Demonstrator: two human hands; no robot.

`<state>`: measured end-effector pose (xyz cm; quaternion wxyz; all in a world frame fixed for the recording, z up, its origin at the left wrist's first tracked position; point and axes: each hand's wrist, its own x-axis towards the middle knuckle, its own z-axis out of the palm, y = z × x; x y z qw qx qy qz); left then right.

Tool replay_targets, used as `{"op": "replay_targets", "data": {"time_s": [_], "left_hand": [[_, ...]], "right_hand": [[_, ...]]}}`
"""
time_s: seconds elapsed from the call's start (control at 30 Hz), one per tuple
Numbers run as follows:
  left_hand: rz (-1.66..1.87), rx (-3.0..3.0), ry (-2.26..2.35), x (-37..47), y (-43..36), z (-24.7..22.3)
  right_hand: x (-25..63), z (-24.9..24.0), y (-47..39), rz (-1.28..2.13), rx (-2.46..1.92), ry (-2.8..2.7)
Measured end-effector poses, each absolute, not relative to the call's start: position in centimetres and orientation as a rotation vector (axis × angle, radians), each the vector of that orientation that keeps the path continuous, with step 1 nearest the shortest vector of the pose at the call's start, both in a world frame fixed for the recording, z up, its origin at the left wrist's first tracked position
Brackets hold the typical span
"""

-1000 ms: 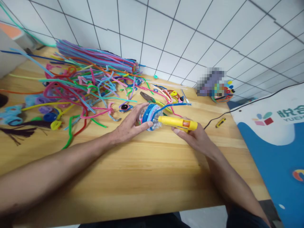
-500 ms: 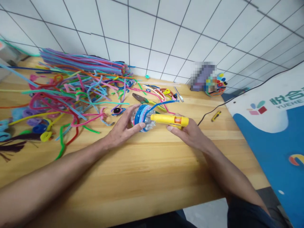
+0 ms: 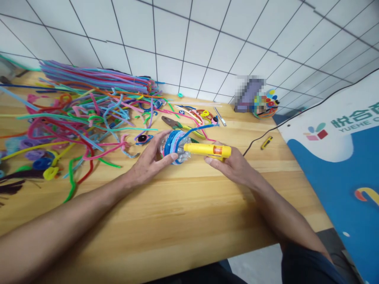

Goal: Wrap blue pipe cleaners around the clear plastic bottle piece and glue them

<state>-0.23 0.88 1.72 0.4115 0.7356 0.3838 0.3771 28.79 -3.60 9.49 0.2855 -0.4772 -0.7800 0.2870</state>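
Observation:
My left hand (image 3: 154, 157) is wrapped round a clear plastic bottle piece (image 3: 186, 156), its thumb on the near side. Blue and lilac pipe cleaners (image 3: 171, 142) circle the bottle piece, and one blue end sticks out to the right. In my right hand (image 3: 229, 162) is a yellow glue gun (image 3: 204, 149), held by the handle. Its nozzle points left and meets the pipe cleaner windings or the plastic beside them; exact contact is hard to make out. Just behind the bottle piece lie pliers (image 3: 174, 123) with green and yellow handles, partly hidden.
Loose pipe cleaners (image 3: 89, 122) cover the table's left side, with a thick bundle (image 3: 97, 77) by the tiled wall. A yellow cutter (image 3: 267, 142) and a black cord (image 3: 260, 139) lie to the right. A decorated pot (image 3: 265, 105) stands at the back near a printed board (image 3: 319, 157).
The whole view has shifted slightly, so everything sits a little further left. Both hands keep their hold, and the glue gun stays against the bottle piece.

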Motion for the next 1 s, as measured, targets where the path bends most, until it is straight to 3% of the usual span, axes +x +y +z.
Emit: {"op": "replay_targets", "data": {"time_s": [1.0], "left_hand": [[0.973,1.855,0.958,-0.24,0.98,1.2]], "right_hand": [[29.3,9.48,-3.71,0.734,-1.315,-2.152]]}}
